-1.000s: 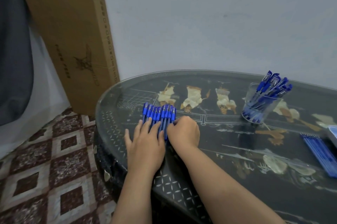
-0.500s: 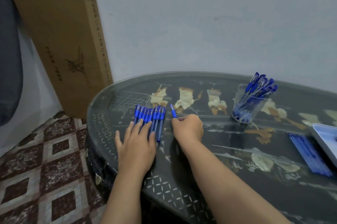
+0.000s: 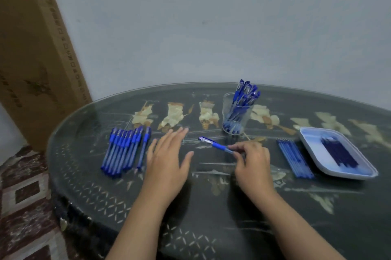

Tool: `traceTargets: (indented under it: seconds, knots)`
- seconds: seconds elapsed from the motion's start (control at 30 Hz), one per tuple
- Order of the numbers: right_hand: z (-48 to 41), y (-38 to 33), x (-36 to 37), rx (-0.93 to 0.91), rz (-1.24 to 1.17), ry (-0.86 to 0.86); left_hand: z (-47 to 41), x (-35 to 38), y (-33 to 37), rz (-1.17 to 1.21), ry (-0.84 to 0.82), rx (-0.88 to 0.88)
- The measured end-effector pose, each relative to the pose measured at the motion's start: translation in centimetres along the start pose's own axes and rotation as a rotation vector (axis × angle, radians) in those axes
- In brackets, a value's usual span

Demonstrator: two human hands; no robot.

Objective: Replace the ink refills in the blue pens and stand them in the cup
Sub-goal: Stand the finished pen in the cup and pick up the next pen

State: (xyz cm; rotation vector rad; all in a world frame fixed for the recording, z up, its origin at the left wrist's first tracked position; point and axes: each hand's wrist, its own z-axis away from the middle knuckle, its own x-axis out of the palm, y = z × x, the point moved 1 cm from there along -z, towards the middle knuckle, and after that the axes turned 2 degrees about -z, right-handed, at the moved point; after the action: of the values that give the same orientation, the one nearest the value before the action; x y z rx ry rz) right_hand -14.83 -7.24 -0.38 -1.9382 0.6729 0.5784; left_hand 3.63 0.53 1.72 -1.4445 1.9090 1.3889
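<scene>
My right hand [image 3: 252,162] pinches one blue pen [image 3: 213,143] by its lower end, the capped end pointing left just above the table. My left hand [image 3: 169,154] hovers open with fingers spread, to the right of a row of several blue pens [image 3: 124,150] lying side by side. A clear glass cup [image 3: 236,118] stands behind the held pen with several blue pens in it. Loose blue refills [image 3: 294,158] lie right of my right hand. A white tray [image 3: 313,149] holds several dark refills [image 3: 338,151].
The round glass-topped dark table [image 3: 211,206] has its curved edge near me and at the left. A tall cardboard box [image 3: 36,54] leans on the wall at the left. Patterned floor tiles [image 3: 23,196] show beyond the table edge.
My right hand has drawn one pen out of the row and carried it to the right. My left hand has lifted off the row and shifted right. The view has swung right, showing the tray.
</scene>
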Motion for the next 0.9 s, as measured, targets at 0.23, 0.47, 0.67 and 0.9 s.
traceTargets:
  seconds: [0.23,0.47,0.67,0.9]
  knots:
    - [0.3,4.6,-4.3,-0.133,-0.081,0.025,-0.4,4.8,4.7,0.050,-0.065,0.215]
    - [1.0,5.3,-4.7,-0.180,-0.052,0.022,-1.4,7.0,5.5,0.185,-0.029,0.229]
    - [0.7,5.5,-4.5,-0.173,-0.022,0.064,-1.5,7.6,5.7,0.273,-0.015,0.228]
    - [0.7,5.7,-4.4,-0.174,-0.057,0.036,-1.4,7.5,5.7,0.262,-0.001,0.251]
